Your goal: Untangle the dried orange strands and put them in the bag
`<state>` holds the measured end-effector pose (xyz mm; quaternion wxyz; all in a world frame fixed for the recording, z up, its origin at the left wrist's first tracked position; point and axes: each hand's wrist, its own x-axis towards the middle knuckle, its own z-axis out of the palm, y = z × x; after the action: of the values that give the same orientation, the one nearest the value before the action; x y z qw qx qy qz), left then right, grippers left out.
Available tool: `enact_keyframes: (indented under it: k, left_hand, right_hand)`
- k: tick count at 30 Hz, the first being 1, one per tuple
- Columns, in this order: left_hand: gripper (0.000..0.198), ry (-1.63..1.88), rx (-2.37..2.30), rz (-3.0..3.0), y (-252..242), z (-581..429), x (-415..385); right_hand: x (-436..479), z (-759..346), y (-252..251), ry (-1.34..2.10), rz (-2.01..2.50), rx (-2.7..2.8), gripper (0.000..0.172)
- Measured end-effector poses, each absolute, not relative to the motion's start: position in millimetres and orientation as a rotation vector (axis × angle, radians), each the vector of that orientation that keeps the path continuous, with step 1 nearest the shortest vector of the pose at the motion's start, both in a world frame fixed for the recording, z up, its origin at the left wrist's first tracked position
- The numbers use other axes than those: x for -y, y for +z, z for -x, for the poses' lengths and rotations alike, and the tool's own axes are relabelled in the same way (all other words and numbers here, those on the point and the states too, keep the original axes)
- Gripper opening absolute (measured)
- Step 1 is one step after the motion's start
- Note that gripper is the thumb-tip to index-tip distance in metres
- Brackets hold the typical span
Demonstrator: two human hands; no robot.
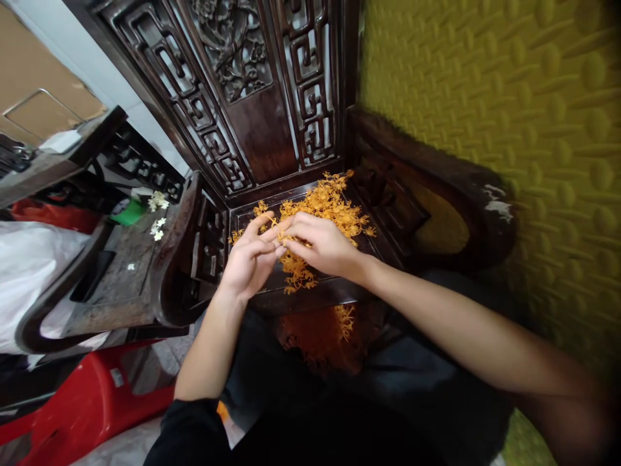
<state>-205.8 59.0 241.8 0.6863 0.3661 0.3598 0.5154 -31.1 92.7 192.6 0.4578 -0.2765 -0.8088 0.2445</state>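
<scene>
My left hand (pixel 248 260) and my right hand (pixel 324 242) meet above the seat of a dark carved wooden chair (pixel 262 139). Between their fingertips is a small, thin orange branching piece (pixel 272 222), partly hidden by the fingers. My left hand is turned palm up, its fingers curled around the piece. From the other side, my right hand pinches with thumb and forefinger. Beneath and behind them lies a loose heap of similar spidery orange pieces (pixel 334 204), which look like plastic flower parts. Some of the heap is covered by my hands.
A curved armrest (pixel 485 194) borders the seat on the right, beside a yellow-green textured surface (pixel 548 97). To the left stands another wooden chair with small white flowers (pixel 158 226) and a dark phone-like object (pixel 92 277). A red plastic stool (pixel 92 395) is at lower left.
</scene>
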Motion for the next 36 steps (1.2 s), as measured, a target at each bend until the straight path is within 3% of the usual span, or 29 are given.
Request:
enact_keyframes:
  k: [4, 9, 13, 19, 23, 26, 30, 36]
  left_hand:
    - [0.052, 1.147, -0.931, -0.938, 226.2, 210.1, -68.3]
    - [0.045, 1.163, -1.013, -1.035, 222.4, 208.7, -72.3]
    - [0.041, 1.220, -1.029, -0.946, 224.6, 219.0, -77.1]
    - [0.030, 1.397, -0.985, -0.908, 220.8, 228.1, -98.0]
    - [0.024, 1.374, -1.104, -1.259, 224.8, 226.9, -118.7]
    - [0.021, 1.233, -1.188, -1.441, 221.1, 230.4, -138.5]
    - [0.027, 1.207, -1.177, -1.197, 209.0, 237.6, -155.5]
    - [0.014, 1.267, -0.801, -0.623, 240.4, 232.8, -137.9]
  right_hand:
    - [-88.4, 34.2, 199.5, 0.855, 0.828, 1.792, 0.017]
    - [-93.3, 33.2, 198.5, 0.774, 1.023, 1.678, 0.014]
    - [-126.8, 2.2, 200.1, 0.944, 1.153, 1.213, 0.010]
    - [-142.6, -14.9, 201.3, 1.334, 1.054, 0.980, 0.019]
    - [-132.4, 2.8, 200.0, 1.436, 0.975, 0.952, 0.038]
    - [-130.9, 3.6, 197.6, 1.506, 0.947, 0.932, 0.022]
    - [-133.5, -2.2, 191.1, 1.496, 0.946, 0.935, 0.012]
    - [-128.9, 15.2, 185.9, 1.517, 1.013, 1.284, 0.019]
